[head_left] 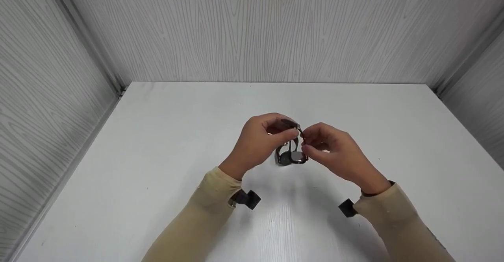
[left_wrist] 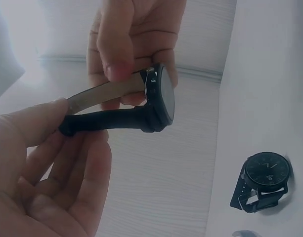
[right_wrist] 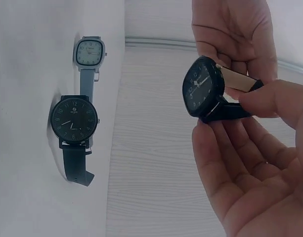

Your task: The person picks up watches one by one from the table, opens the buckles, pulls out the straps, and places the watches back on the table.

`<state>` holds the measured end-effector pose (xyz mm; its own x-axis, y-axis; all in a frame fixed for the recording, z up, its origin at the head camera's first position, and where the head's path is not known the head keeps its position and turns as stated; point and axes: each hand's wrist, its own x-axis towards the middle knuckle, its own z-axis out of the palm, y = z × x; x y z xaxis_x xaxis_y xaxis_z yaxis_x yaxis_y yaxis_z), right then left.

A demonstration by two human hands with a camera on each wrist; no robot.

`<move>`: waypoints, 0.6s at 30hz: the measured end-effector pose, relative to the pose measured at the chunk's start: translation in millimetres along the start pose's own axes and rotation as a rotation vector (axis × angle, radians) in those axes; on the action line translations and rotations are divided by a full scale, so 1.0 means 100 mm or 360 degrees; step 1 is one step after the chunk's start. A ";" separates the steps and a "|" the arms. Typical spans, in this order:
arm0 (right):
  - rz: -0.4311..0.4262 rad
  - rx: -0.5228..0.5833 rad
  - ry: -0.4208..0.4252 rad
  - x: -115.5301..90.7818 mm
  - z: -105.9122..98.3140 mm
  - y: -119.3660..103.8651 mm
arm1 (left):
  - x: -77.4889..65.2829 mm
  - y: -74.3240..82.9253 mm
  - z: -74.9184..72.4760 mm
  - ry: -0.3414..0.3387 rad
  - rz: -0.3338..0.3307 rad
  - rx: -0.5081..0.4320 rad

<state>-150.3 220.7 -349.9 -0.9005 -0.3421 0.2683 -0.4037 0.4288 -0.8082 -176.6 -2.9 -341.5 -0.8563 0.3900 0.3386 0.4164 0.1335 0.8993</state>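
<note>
A black wristwatch with a dark dial is held up above the table between both hands, its strap bent back behind the case. My left hand pinches the strap between thumb and fingers. From the other side my right hand grips the same watch, its thumb on the strap in the right wrist view. The strap's inner side shows tan and its outer side black. Below lie a round black watch and a light grey watch with a squarish case.
The white table carries the two lying watches near its middle, under the hands. Grained light panels stand behind it and at both sides. A small black camera block sits at each wrist.
</note>
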 end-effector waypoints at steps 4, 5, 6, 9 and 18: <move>-0.0025 0.0050 0.0022 -0.01 -0.02 0.01 | 0.00 0.00 0.04 -0.0103 -0.0007 0.0075; -0.0030 0.0059 0.0024 -0.02 -0.02 0.01 | 0.00 0.00 0.05 -0.0117 -0.0014 0.0091; -0.0031 0.0064 0.0023 -0.02 -0.03 0.01 | 0.00 0.00 0.06 -0.0129 -0.0024 0.0105; -0.0016 0.0016 0.0013 -0.01 -0.04 0.02 | 0.00 0.00 0.08 -0.0135 -0.0069 0.0142; 0.0054 -0.0157 -0.0011 0.00 -0.06 0.02 | -0.01 -0.03 0.05 -0.0085 -0.0109 0.0186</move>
<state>-152.2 226.5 -348.5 -0.9130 -0.3316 0.2376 -0.3871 0.5204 -0.7612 -175.5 1.3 -345.7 -0.8676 0.4241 0.2596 0.3932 0.2654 0.8803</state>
